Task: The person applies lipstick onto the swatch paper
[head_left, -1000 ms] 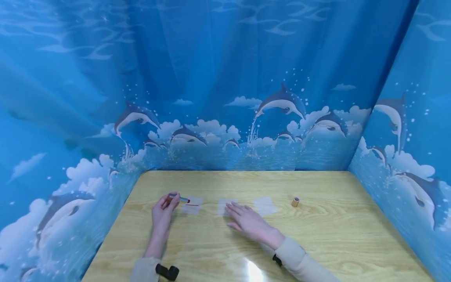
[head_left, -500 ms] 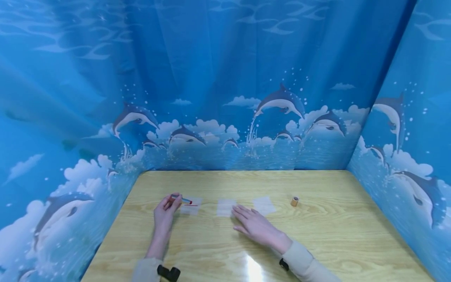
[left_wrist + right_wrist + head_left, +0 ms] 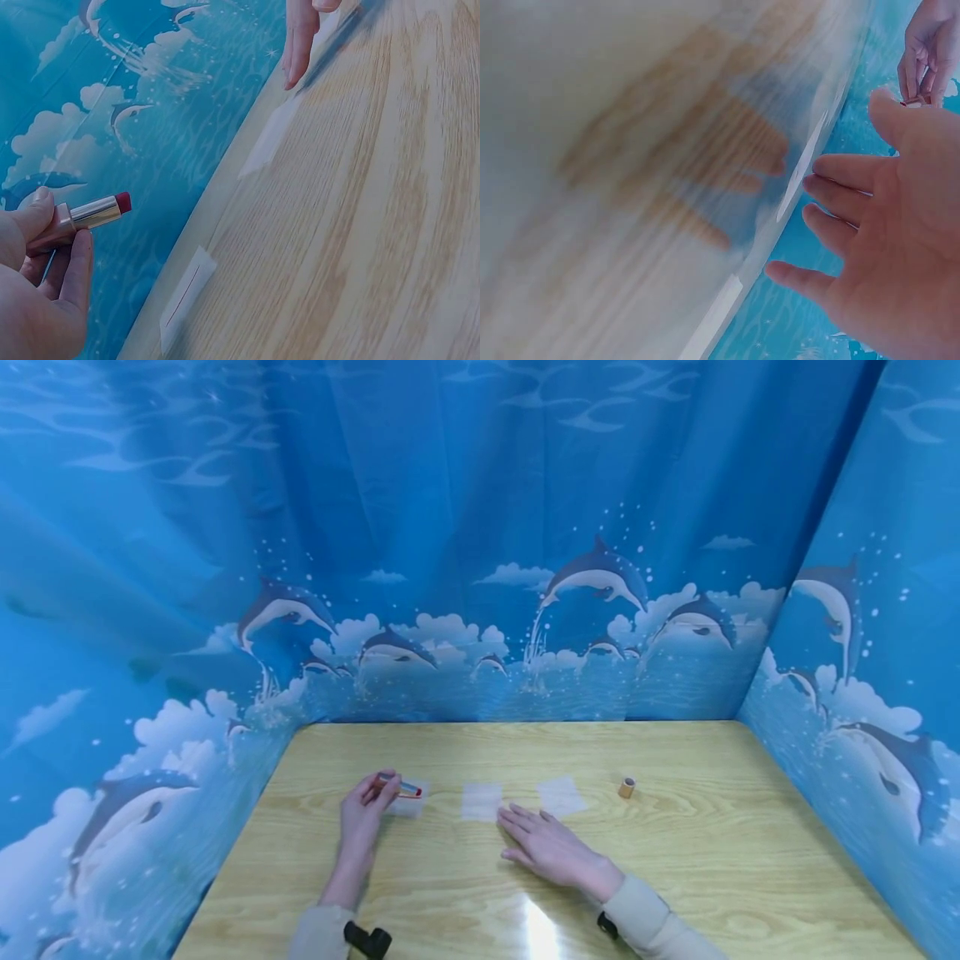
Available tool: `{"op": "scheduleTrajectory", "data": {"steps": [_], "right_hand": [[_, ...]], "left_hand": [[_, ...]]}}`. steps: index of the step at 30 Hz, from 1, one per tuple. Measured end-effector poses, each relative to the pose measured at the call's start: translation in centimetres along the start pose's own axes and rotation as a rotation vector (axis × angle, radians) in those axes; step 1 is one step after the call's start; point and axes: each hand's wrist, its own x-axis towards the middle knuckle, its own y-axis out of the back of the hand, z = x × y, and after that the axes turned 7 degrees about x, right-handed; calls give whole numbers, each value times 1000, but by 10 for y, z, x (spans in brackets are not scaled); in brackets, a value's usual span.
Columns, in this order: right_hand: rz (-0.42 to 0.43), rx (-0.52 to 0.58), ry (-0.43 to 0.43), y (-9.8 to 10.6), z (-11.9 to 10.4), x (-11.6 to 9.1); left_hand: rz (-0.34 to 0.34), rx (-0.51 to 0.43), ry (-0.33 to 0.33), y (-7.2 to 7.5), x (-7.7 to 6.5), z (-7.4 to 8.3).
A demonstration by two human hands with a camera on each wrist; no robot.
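Note:
My left hand (image 3: 362, 817) pinches an uncapped lipstick (image 3: 96, 212) between thumb and fingers, its red tip pointing right. The lipstick is raised over the leftmost white paper square (image 3: 407, 807), which bears a thin red line (image 3: 184, 292). My right hand (image 3: 553, 852) holds nothing; its fingers are extended and slightly spread, palm down over the table. Its fingertips are right by the near corner of the middle white paper square (image 3: 480, 802). In the right wrist view the same hand (image 3: 907, 232) hovers above its reflection on the glossy surface.
A third white paper square (image 3: 562, 796) lies to the right of the middle one. Further right, a small copper-coloured cap (image 3: 627, 788) stands on the wooden table (image 3: 697, 843). A blue dolphin-print curtain (image 3: 465, 527) rises behind and along both sides.
My right hand has drawn back to the right and nearer, uncovering the middle paper square. My left hand has shifted a little right with the lipstick, further over the marked paper.

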Motion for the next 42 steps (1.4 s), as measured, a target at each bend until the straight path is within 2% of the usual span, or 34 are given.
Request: {"op": "scheduleTrajectory", "data": {"steps": [11,16,18,22,31,42], "right_hand": [[-47,0,-7,3,-4,-1],[-51,-18,-2,2,-4,-1],[-56,-26,-5,1,-4,-1],[-67,-27,-8,0,-4,-1],[-96,-12,-30,2,-5,1],[-99,-44,-16,3,-3,3]], "left_hand": [[-35,71,-88,-20,5,9],[-64,24,-127,-29,9,15],[-82,33,-136,-33,10,17],[-111,78,-149,-42,12,19],[-125,156,-212,-60,12,22],[-160,260,-273,-79,10,23]]}}
